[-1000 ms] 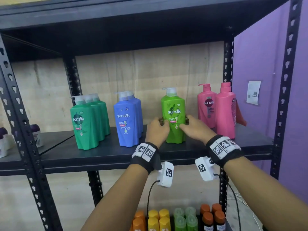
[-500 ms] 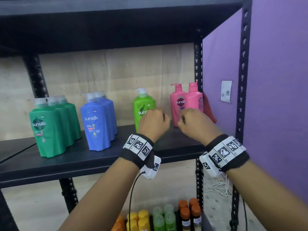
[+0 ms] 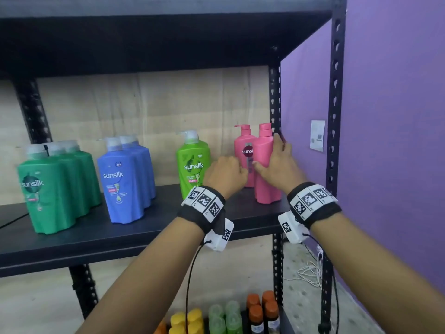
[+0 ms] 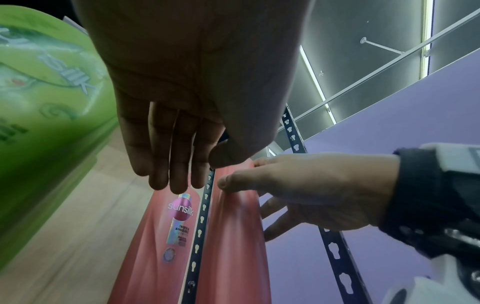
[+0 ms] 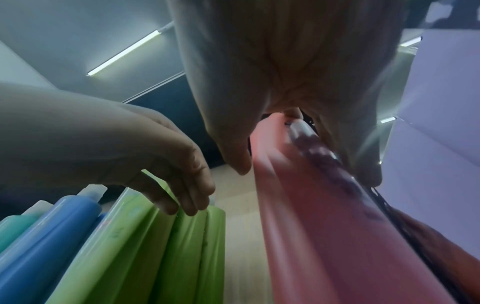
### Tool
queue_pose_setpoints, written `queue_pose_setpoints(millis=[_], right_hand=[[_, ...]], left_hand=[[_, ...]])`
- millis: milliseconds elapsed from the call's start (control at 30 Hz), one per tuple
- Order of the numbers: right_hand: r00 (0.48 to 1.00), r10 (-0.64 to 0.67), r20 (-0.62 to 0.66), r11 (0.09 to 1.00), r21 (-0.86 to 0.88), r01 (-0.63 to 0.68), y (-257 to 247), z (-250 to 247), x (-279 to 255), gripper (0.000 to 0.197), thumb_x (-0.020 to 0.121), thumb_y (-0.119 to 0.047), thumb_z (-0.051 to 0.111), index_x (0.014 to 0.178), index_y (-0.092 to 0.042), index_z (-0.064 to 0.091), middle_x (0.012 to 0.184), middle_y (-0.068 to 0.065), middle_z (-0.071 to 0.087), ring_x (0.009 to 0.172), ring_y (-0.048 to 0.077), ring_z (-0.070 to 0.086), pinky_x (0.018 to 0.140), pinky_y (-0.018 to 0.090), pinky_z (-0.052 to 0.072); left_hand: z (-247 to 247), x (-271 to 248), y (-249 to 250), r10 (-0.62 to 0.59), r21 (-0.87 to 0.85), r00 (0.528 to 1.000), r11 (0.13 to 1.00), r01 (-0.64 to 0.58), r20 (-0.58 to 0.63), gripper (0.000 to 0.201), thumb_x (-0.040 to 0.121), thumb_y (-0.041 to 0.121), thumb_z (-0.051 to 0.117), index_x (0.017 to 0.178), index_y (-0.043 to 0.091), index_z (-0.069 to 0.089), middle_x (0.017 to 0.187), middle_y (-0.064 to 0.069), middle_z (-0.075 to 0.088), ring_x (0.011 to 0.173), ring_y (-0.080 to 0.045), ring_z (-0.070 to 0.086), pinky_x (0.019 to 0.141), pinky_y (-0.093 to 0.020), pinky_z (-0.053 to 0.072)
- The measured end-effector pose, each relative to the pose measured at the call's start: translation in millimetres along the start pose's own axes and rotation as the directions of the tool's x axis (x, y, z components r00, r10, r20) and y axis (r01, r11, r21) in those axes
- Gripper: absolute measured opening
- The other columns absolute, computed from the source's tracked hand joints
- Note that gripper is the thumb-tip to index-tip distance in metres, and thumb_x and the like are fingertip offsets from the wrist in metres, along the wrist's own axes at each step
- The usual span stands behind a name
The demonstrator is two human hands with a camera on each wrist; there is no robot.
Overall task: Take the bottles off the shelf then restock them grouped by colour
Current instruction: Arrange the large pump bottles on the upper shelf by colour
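Both hands have left the light green Sunsilk bottle (image 3: 193, 162) and shifted right to the pink pair. Right hand (image 3: 277, 165) now wraps the front pink bottle (image 3: 266, 174), thumb on its face, fingers round its far side. Left hand (image 3: 225, 175), fingers relaxed and holding nothing, hovers before the rear pink Sunsilk bottle (image 3: 243, 150). All stand upright on the black shelf (image 3: 144, 227).
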State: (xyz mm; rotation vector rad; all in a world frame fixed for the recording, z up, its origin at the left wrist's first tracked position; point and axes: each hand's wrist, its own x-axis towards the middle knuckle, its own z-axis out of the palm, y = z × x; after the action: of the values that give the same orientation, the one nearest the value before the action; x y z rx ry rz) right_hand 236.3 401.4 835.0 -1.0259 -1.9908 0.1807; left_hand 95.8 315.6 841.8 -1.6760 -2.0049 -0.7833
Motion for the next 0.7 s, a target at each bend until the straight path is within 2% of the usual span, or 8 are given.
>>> queue_pose_setpoints(millis=[100, 200, 300, 400, 467, 533, 600, 700], right_hand=[[0.999, 0.038, 0.017, 0.997, 0.062, -0.039, -1.4, 8.5, 4.4, 0.103, 0.091, -0.043, 0.071, 0.162, -0.018, 0.001, 0.144, 0.027, 0.036, 0.124, 0.05, 0.054, 0.102, 0.053, 0.044], [0.999, 0.046, -0.021, 0.995, 0.087, -0.044, -1.0, 12.3, 2.7, 0.1, 0.09, -0.043, 0.071, 0.161, -0.022, 0.004, 0.139, 0.025, 0.042, 0.117, 0.049, 0.058, 0.095, 0.052, 0.047], [0.997, 0.035, -0.069, 0.993, 0.112, -0.027, 3.3, 11.7, 0.8, 0.097, 0.089, -0.044, 0.071, 0.16, -0.021, 0.008, 0.132, 0.023, 0.045, 0.113, 0.047, 0.059, 0.089, 0.05, 0.047], [0.996, -0.025, -0.091, 0.984, 0.174, 0.04, 15.6, 7.3, 2.4, 0.101, 0.085, -0.042, 0.073, 0.16, -0.019, 0.01, 0.132, 0.023, 0.046, 0.112, 0.044, 0.058, 0.092, 0.05, 0.05], [0.994, -0.028, -0.103, 0.975, 0.217, 0.05, 27.1, 2.7, 2.4, 0.102, 0.078, -0.048, 0.07, 0.158, -0.023, 0.012, 0.13, 0.02, 0.047, 0.109, 0.041, 0.058, 0.092, 0.052, 0.053], [0.991, -0.001, -0.136, 0.962, 0.272, 0.038, 38.0, 0.8, -0.1, 0.105, 0.07, -0.056, 0.063, 0.157, -0.033, 0.009, 0.127, 0.016, 0.049, 0.105, 0.037, 0.058, 0.091, 0.054, 0.054], [0.984, 0.021, -0.175, 0.95, 0.31, 0.035, 47.8, 0.7, -2.7, 0.103, 0.072, -0.055, 0.062, 0.156, -0.044, 0.003, 0.13, 0.013, 0.047, 0.104, 0.031, 0.056, 0.091, 0.056, 0.053], [0.973, 0.021, -0.229, 0.933, 0.354, 0.063, 61.2, 0.6, -5.3, 0.099, 0.078, -0.044, 0.064, 0.154, -0.051, 0.001, 0.129, 0.009, 0.046, 0.099, 0.026, 0.055, 0.088, 0.055, 0.055]], left_hand=[[3.5, 1.4, -0.8, -0.004, 0.014, 1.0, 1.0, 0.004, -0.003, 0.032, 0.093, 0.03, 0.049, 0.094, 0.007, 0.07, 0.099, -0.019, 0.07, 0.091, -0.04, 0.067, 0.072, -0.039, 0.051], [3.7, 3.3, -0.2, -0.011, 0.016, 1.0, 1.0, 0.011, -0.001, 0.031, 0.093, 0.03, 0.049, 0.095, 0.007, 0.07, 0.1, -0.02, 0.071, 0.093, -0.041, 0.067, 0.074, -0.04, 0.052], [3.6, 8.9, 2.2, -0.017, 0.028, 1.0, 0.999, 0.017, 0.001, 0.032, 0.094, 0.029, 0.049, 0.097, 0.005, 0.07, 0.102, -0.022, 0.07, 0.096, -0.041, 0.066, 0.078, -0.042, 0.053], [3.2, 21.1, 7.4, -0.008, 0.012, 1.0, 1.0, 0.008, 0.021, 0.027, 0.093, 0.026, 0.049, 0.088, 0.005, 0.066, 0.1, -0.022, 0.07, 0.094, -0.041, 0.066, 0.077, -0.041, 0.052], [2.8, 31.6, 13.1, -0.003, 0.001, 1.0, 1.0, 0.003, 0.02, 0.025, 0.093, 0.027, 0.05, 0.086, 0.008, 0.065, 0.099, -0.02, 0.071, 0.094, -0.039, 0.066, 0.077, -0.04, 0.052], [3.7, 45.9, 18.6, -0.019, 0.007, 1.0, 1.0, 0.019, -0.01, 0.029, 0.093, 0.028, 0.051, 0.091, 0.005, 0.069, 0.1, -0.021, 0.07, 0.094, -0.039, 0.066, 0.075, -0.037, 0.049], [6.9, 61.0, 22.6, -0.042, 0.008, 0.998, 0.999, 0.042, -0.045, 0.032, 0.093, 0.03, 0.051, 0.097, 0.005, 0.071, 0.102, -0.021, 0.07, 0.095, -0.039, 0.066, 0.075, -0.036, 0.047], [16.7, 86.1, 26.1, -0.092, 0.003, 0.996, 0.996, 0.092, -0.016, 0.038, 0.095, 0.031, 0.049, 0.115, 0.002, 0.065, 0.118, -0.022, 0.064, 0.112, -0.04, 0.061, 0.09, -0.038, 0.048]])
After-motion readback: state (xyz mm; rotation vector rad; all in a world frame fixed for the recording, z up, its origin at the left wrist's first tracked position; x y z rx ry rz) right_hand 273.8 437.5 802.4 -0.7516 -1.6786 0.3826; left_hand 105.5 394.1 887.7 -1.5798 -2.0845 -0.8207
